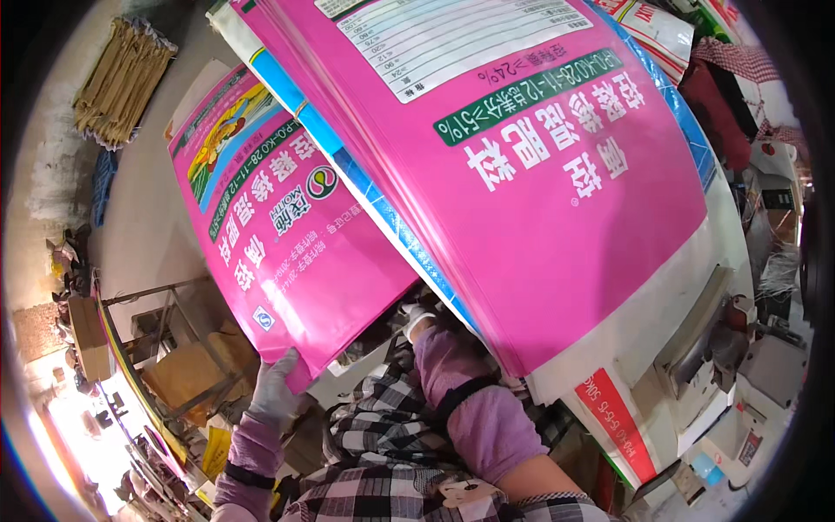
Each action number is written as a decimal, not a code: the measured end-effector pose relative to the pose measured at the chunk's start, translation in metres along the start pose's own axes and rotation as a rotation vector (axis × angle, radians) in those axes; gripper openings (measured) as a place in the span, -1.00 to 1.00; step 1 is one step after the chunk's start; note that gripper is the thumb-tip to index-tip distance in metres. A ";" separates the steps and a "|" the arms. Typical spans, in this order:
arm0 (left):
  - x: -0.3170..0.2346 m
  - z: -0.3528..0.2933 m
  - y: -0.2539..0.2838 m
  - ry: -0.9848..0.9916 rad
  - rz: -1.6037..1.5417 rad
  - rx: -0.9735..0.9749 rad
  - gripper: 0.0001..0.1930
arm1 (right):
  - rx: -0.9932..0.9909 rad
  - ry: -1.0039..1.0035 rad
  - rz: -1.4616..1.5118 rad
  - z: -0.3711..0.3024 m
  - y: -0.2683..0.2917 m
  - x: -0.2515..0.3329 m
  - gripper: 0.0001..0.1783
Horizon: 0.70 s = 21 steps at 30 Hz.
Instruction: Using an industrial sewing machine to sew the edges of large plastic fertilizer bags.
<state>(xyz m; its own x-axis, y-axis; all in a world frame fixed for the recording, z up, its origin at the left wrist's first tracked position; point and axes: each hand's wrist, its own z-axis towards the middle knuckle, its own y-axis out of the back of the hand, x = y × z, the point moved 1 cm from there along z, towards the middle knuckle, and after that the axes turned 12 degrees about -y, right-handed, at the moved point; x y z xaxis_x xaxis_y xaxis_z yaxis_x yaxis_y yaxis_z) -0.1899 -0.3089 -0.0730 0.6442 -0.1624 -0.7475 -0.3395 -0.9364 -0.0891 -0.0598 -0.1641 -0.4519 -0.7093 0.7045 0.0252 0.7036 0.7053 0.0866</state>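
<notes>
A flat pink printed bag [348, 270] with a bright picture panel lies slanted on the left. My left hand [277, 383], in a pale glove, pinches its near corner. To the right rises a thick stack of matching pink bags [557, 252], with blue-and-white edges showing along its left side. My right hand [419, 320], also gloved, is between the single bag's right corner and the stack. Its fingers look curled, but they are partly hidden and what they hold is unclear. Purple sleeves cover both forearms.
A bundle of folded brown sacks [123, 83] is at the upper left. Below it stands a metal frame [174, 326]. White bags with a red stripe [616, 426] stick out beneath the stack. Pale machine housings [774, 374] stand at the right.
</notes>
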 end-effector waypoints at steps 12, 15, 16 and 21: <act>0.007 0.027 0.072 0.059 0.130 0.071 -0.45 | 0.607 0.084 0.532 -0.460 0.105 -0.059 -0.68; 0.057 0.058 0.161 -0.183 0.232 0.168 -0.54 | 0.779 0.084 0.316 -0.559 0.141 -0.073 -0.77; 0.075 0.077 0.197 -0.336 0.375 0.222 -0.47 | 0.926 -0.048 0.446 -0.574 0.147 -0.081 -0.75; 0.077 0.145 0.285 -0.803 0.739 0.306 -0.26 | 0.813 0.249 0.281 -0.563 0.131 -0.063 -0.75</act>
<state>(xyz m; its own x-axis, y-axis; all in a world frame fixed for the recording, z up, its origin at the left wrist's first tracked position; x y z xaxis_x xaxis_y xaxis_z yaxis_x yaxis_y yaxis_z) -0.3361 -0.5431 -0.2514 -0.3723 -0.2943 -0.8802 -0.6785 -0.5607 0.4745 0.0524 -0.1604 0.1188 -0.4283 0.8889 0.1623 0.5990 0.4138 -0.6855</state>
